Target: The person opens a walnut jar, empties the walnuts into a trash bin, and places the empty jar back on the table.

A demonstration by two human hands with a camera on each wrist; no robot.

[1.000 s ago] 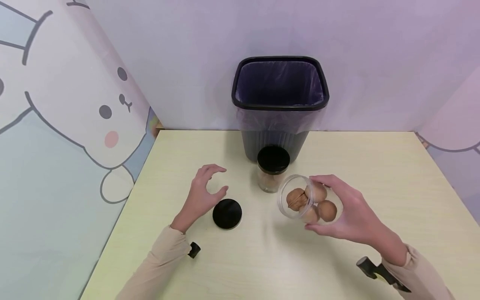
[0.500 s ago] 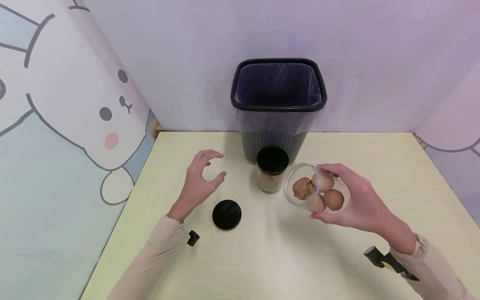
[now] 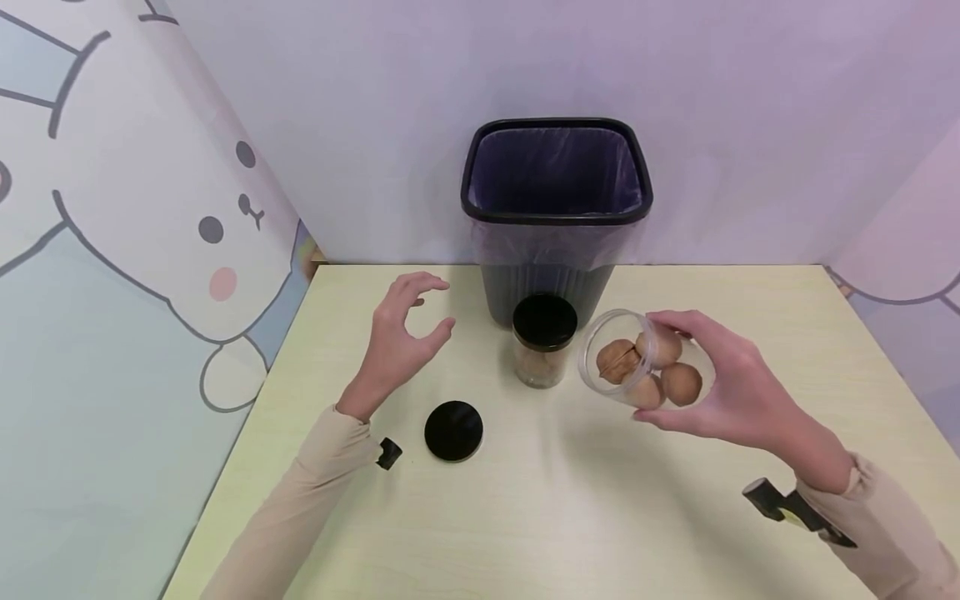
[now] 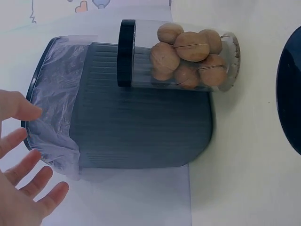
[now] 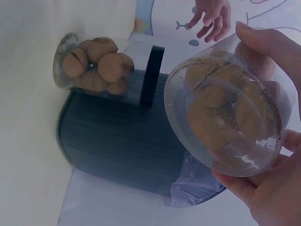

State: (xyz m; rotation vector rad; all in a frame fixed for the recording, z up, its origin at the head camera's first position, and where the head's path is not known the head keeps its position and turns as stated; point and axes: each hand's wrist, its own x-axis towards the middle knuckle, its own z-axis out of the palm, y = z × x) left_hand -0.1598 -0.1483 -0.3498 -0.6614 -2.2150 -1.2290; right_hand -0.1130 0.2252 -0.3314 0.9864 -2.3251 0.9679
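Observation:
My right hand (image 3: 738, 383) grips a clear jar (image 3: 596, 387) around its side, lifted above the table and tilted with its uncovered mouth toward the left. Several walnuts (image 3: 618, 361) lie inside; the right wrist view shows crumbs around the jar's base (image 5: 221, 117). My left hand (image 3: 397, 350) hovers over the table at the left, fingers curved and apart from the thumb, holding nothing. Below it a round black lid (image 3: 453, 431) lies flat. Between the hands stands a second jar (image 3: 538, 367), upright under its black lid (image 3: 545, 321), with several walnuts (image 4: 192, 46) in it.
A dark trash bin (image 3: 551, 275) with a thin plastic liner (image 3: 555, 237) stands at the table's back edge, right behind the lidded jar. A pale wall covering rises behind the wooden table (image 3: 510, 533), with cartoon figures at the left.
The right hand has carried the open jar up and to the right, away from the lidded jar. My left hand has risen toward the back of the table, away from the loose lid.

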